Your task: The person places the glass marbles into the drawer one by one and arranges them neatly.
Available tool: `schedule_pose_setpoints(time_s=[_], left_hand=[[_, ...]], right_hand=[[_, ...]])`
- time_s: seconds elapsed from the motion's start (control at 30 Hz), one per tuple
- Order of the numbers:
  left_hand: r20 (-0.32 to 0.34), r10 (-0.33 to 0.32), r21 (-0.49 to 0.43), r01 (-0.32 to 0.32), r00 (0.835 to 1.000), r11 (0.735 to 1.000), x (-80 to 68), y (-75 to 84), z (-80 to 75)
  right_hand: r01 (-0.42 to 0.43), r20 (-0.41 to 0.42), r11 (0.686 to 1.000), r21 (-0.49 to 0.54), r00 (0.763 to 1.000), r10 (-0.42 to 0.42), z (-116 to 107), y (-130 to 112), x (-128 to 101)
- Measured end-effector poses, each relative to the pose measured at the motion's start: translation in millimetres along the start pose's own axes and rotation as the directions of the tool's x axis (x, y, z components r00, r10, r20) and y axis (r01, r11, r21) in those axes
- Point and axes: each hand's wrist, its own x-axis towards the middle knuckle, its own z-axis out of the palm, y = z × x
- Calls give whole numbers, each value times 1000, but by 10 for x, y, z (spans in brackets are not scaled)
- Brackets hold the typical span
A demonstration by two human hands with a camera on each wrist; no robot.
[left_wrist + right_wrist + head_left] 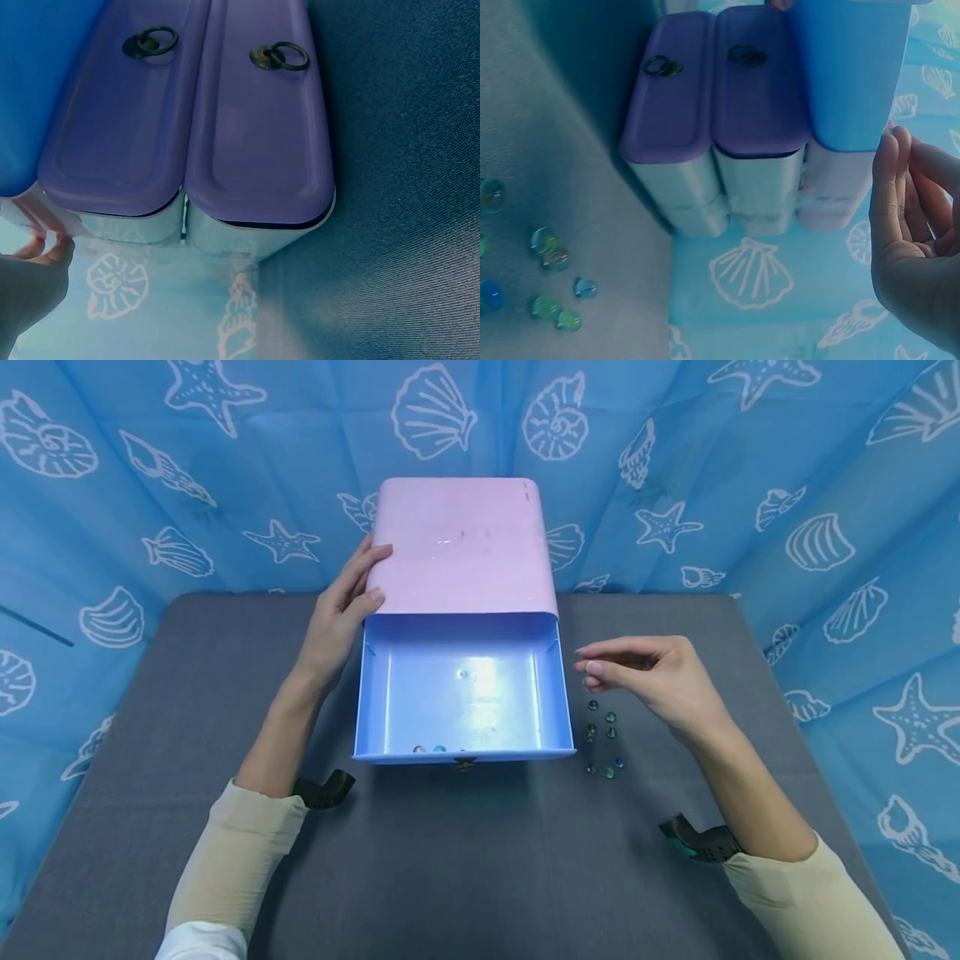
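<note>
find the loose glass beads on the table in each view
head: glass beads lie on the grey table, right of the open blue drawer, below the right hand.
left wrist: not in view.
right wrist: beads at lower left.
shared landmark: the drawer unit's ring pulls.

- You have a flat grey fabric-covered counter (480, 860) under everything, its weave showing in both wrist views.
- You see a blue cloth backdrop printed with white seashells and starfish (675, 468) hanging behind the counter and down both its sides.
- Your wrist views show two closed purple plastic drawer fronts (712, 82) lying side by side, each with a small dark metal ring pull (662, 66) near its middle edge.
- Your forearms carry cream long sleeves (232, 860), with a dark perforated strap (324, 789) at each cuff.
</note>
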Motion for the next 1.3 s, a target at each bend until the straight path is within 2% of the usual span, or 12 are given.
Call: schedule_pose_setpoints(time_s=[0.23,0.47,0.93,1.3], left_hand=[[0,-4,-7,4,1000,1000,0,-2,2],[8,-16,-15,16,1000,1000,4,16,-30],[5,-7,-27,7,1000,1000,-10,-17,10],[8,16,-20,-16,1000,1000,-8,-24,11]], right_hand=[[-4,-20,1000,4,1000,4,-61,143,-101],[-34,2,999,-33,999,34,-55,321,-210],[-30,-40,1000,-3,999,30,-135,664,-502],[-107,-59,994,-35,993,105,-127,877,-628]])
